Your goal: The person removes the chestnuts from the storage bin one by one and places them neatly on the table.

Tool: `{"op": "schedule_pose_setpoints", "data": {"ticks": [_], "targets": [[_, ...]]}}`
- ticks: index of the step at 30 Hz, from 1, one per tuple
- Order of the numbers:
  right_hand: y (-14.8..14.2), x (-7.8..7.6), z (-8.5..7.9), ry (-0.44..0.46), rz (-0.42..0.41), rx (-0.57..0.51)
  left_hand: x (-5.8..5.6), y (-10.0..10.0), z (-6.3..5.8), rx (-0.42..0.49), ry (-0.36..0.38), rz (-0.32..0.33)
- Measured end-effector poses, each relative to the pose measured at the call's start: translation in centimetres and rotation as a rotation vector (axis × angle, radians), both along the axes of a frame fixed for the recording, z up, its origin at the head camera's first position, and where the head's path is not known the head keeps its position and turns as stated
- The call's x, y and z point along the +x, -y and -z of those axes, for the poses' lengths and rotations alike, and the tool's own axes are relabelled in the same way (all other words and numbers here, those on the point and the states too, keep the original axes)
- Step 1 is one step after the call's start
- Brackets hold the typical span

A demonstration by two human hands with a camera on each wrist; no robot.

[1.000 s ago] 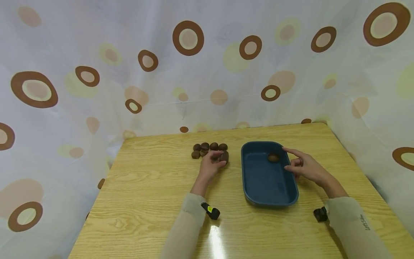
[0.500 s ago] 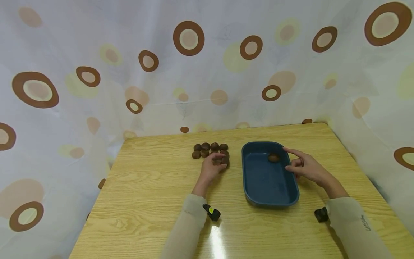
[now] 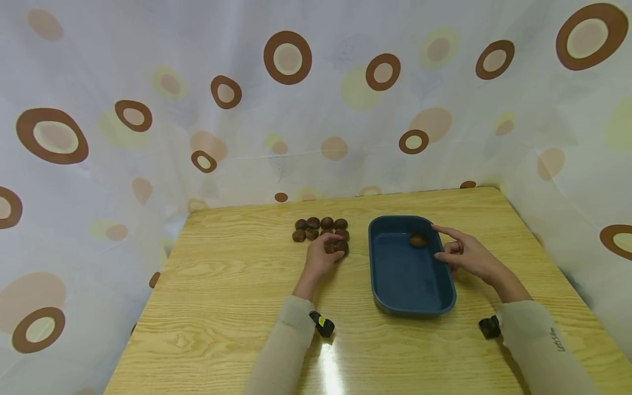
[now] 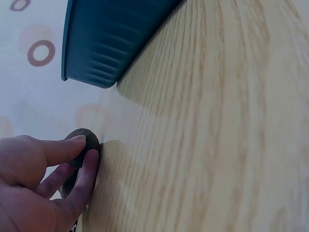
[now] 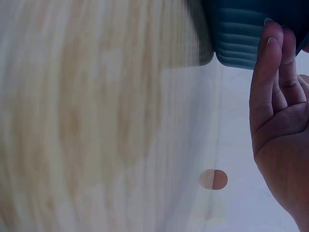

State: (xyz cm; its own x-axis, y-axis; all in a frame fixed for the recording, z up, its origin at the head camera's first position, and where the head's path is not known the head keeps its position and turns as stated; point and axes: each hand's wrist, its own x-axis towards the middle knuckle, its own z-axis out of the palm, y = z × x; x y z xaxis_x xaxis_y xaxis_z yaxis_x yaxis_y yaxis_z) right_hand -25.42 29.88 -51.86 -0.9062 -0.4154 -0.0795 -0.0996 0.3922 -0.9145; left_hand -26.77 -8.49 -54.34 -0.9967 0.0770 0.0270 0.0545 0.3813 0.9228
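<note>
With thumb and fingertips my left hand pinches a brown chestnut at the near right corner of a group of chestnuts. In the left wrist view that chestnut looks dark and round, low over the wood, with another one partly hidden behind the fingers. Two rows of chestnuts lie just beyond the hand. My right hand holds the right wall of a blue rectangular tub, thumb over the rim and other fingers against the outside. One chestnut rests inside the tub near its far end.
The wooden table ends at a patterned curtain behind and on both sides. Between the chestnuts and the tub runs a narrow strip of tabletop. A small black camera is strapped at each wrist.
My left hand has brought its chestnut a little toward me, to the near side of the rows, uncovering the chestnut behind it. The right hand and the tub have stayed in place.
</note>
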Motion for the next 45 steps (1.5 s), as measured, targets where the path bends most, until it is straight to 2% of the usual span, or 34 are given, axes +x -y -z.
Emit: {"op": "schedule_pose_setpoints", "data": {"ticks": [11,18,35,42,45], "targets": [[0.0,-0.1,0.0,-0.004,0.005,0.010,0.0,0.4,-0.1,-0.025,-0.017,-0.017],[-0.1,-0.1,-0.1,-0.008,0.010,0.025,0.1,0.6,-0.1,-0.029,0.009,-0.044],[0.0,0.0,-0.1,-0.007,0.006,0.017,0.1,1.1,0.0,0.006,0.008,-0.024],[0.0,0.0,0.0,-0.003,0.011,0.018,0.2,1.2,-0.6,-0.006,0.010,-0.043],[0.0,0.0,0.0,-0.002,0.010,0.017,0.2,1.1,-0.9,-0.017,-0.021,-0.065]]}}
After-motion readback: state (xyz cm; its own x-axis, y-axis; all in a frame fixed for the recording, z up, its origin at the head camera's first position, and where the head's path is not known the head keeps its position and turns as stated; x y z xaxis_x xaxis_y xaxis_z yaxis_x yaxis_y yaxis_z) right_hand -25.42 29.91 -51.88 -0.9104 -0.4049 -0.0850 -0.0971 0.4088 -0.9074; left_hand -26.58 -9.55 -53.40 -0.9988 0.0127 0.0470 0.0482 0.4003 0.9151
